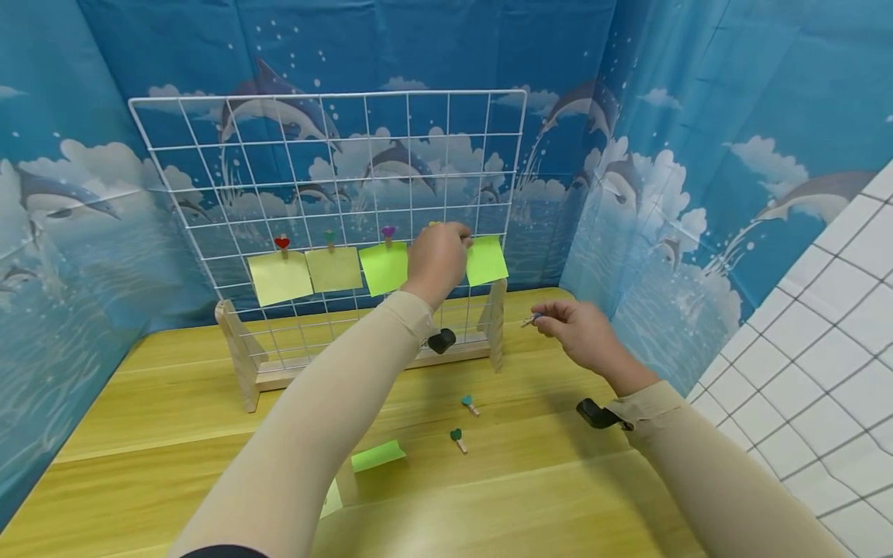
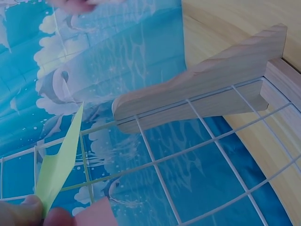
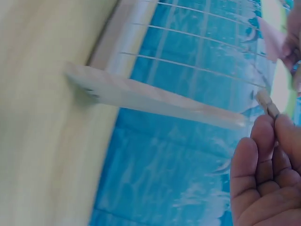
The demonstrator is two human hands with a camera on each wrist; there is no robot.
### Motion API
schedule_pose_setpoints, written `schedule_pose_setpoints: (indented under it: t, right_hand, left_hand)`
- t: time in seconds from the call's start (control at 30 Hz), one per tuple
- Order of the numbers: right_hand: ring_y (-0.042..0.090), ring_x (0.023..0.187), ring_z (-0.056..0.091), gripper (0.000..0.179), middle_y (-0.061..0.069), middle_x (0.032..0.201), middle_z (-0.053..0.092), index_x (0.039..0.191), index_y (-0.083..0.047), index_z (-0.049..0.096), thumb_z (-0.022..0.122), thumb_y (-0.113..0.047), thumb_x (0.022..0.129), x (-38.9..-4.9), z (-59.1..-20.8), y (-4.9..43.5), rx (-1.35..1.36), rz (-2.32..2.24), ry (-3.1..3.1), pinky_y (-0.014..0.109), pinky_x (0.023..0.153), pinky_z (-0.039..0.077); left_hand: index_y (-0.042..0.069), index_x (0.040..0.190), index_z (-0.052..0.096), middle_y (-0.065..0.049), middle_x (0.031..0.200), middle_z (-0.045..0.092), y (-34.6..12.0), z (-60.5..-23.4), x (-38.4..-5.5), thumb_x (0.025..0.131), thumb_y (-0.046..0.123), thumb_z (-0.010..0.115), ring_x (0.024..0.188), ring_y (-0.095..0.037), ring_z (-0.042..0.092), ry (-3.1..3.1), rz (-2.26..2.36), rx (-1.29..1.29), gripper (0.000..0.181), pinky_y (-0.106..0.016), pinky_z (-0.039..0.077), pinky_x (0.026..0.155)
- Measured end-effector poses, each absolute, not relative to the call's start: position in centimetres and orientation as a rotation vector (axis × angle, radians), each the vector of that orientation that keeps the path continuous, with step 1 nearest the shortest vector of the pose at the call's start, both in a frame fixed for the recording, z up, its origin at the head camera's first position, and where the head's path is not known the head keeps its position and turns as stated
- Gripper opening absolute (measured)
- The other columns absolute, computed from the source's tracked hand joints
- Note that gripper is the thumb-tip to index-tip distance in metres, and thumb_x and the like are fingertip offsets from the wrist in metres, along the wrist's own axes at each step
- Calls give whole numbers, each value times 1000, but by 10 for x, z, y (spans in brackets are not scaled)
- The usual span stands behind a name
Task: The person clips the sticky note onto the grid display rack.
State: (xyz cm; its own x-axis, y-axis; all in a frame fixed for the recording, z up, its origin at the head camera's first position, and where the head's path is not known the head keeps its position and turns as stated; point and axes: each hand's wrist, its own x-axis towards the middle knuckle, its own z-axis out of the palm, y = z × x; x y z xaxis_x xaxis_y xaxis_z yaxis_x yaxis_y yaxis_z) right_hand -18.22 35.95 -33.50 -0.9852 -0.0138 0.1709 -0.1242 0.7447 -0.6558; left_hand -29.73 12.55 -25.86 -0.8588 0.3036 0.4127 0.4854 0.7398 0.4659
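Observation:
My left hand (image 1: 438, 262) pinches a bright green sticky note (image 1: 487, 261) between thumb and finger, against the right end of the white wire grid (image 1: 412, 174). Next to those fingertips, a pink note (image 2: 97, 214) shows in the left wrist view; from the head it is hidden by the hand. Off the grid's right side, my right hand (image 1: 584, 335) pinches a small wooden clothespin (image 3: 267, 103) at its fingertips. Left of my left hand hang a pale yellow note (image 1: 281, 277), a darker yellow note (image 1: 335, 270) and a green note (image 1: 384, 267), each under a heart-topped clothespin.
Two clothespins with green-blue hearts, one nearer (image 1: 458, 440) and one farther (image 1: 470, 405), lie on the wooden table (image 1: 530, 480). A loose green note (image 1: 377, 456) lies beside my left forearm. Wooden feet (image 1: 496, 325) support the grid; a dolphin-print curtain (image 1: 670, 155) stands behind.

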Motion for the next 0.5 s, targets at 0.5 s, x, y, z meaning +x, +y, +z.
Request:
schedule_pose_setpoints:
  t: [0.5]
  right_hand:
    - [27, 84, 43, 27, 12, 105, 54, 126, -8, 76, 56, -17, 111, -224, -269, 323, 138, 915, -2474, 43, 70, 37]
  left_hand:
    - [19, 132, 75, 1, 124, 78, 122, -261, -296, 111, 29, 56, 103, -21, 75, -2604, -832, -671, 31, -35, 61, 78]
